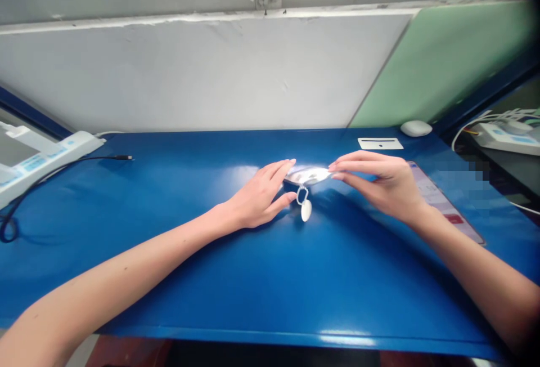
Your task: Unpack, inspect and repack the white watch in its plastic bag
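Note:
A thin, shiny silver oval piece (307, 175) is between my two hands over the middle of the blue table. A pale loop (301, 193) hangs from its near edge, with a small white oval tag (306, 210) on the end. My left hand (264, 193) has its left end between the fingers and the thumb, and the thumb tip is beside the loop. My right hand (377, 181) pinches the right end between fingertips and thumb. Glare on the silver surface hides what exactly it is.
A phone (447, 204) lies partly behind my right wrist. Farther back are a white card with a dark slot (380, 143) and a white rounded case (416, 128). At the left are a white power strip (76, 147) and a black cable (84, 159). A grey wall panel (189, 80) backs the blue table (253, 288).

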`<state>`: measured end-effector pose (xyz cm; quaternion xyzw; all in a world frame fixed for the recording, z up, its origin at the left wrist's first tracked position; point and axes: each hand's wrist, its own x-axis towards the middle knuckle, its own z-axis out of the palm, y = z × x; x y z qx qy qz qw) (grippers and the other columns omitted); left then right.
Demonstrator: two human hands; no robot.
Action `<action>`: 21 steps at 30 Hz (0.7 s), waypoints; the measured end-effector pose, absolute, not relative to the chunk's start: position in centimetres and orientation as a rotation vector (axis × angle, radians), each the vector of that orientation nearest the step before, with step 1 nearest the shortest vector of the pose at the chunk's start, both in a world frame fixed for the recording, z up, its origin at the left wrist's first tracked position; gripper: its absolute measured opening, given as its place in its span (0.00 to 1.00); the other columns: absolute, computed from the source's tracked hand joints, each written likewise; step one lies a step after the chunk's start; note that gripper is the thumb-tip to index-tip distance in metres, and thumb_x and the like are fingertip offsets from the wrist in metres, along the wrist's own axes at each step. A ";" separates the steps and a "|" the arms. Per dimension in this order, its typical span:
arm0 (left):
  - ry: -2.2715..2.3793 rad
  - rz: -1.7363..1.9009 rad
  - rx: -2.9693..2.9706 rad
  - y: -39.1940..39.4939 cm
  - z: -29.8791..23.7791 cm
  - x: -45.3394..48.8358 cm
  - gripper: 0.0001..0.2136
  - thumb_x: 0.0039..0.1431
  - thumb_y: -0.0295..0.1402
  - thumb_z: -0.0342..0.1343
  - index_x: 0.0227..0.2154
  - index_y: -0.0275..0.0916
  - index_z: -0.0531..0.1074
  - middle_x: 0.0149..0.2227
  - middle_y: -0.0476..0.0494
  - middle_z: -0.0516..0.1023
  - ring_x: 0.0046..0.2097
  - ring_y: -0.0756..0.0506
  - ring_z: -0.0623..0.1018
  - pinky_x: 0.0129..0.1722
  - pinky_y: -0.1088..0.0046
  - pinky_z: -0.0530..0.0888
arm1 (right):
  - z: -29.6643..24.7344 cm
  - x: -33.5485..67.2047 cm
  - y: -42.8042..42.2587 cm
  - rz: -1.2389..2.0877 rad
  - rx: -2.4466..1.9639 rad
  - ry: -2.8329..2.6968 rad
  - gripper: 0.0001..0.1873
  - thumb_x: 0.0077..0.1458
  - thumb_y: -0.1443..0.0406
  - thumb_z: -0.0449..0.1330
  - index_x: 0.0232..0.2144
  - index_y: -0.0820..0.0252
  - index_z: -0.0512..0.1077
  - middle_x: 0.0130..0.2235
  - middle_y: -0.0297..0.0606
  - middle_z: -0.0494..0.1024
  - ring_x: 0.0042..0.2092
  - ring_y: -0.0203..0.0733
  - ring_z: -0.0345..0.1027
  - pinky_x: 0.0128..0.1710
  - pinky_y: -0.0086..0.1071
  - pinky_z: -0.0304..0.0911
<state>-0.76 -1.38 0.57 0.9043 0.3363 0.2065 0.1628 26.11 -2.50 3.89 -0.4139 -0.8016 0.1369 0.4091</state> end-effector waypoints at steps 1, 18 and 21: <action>0.973 0.608 2.568 -1.4 0.5 -0.8 0.30 0.69 0.43 0.45 0.68 0.35 0.46 0.67 0.29 0.57 0.68 0.37 0.59 0.65 0.52 0.61 | 4.1 26.0 -2.6 0.369 -1.058 -1.943 0.04 0.57 0.63 0.64 0.33 0.49 0.79 0.37 0.35 0.83 0.38 0.45 0.77 0.42 0.43 0.74; 0.837 0.726 2.723 -1.4 0.6 -1.0 0.47 0.52 0.49 0.64 0.68 0.37 0.46 0.68 0.29 0.53 0.70 0.32 0.53 0.67 0.51 0.56 | 1.4 24.0 -2.1 1.111 -1.283 -1.436 0.13 0.54 0.56 0.66 0.37 0.57 0.81 0.39 0.41 0.84 0.37 0.45 0.78 0.32 0.35 0.77; 0.811 0.634 2.713 -1.3 0.6 -0.9 0.45 0.51 0.50 0.63 0.66 0.33 0.51 0.66 0.28 0.58 0.69 0.31 0.54 0.67 0.51 0.56 | 0.8 24.2 -1.9 1.154 -1.290 -1.532 0.15 0.56 0.57 0.64 0.42 0.59 0.79 0.39 0.42 0.84 0.36 0.45 0.78 0.33 0.38 0.77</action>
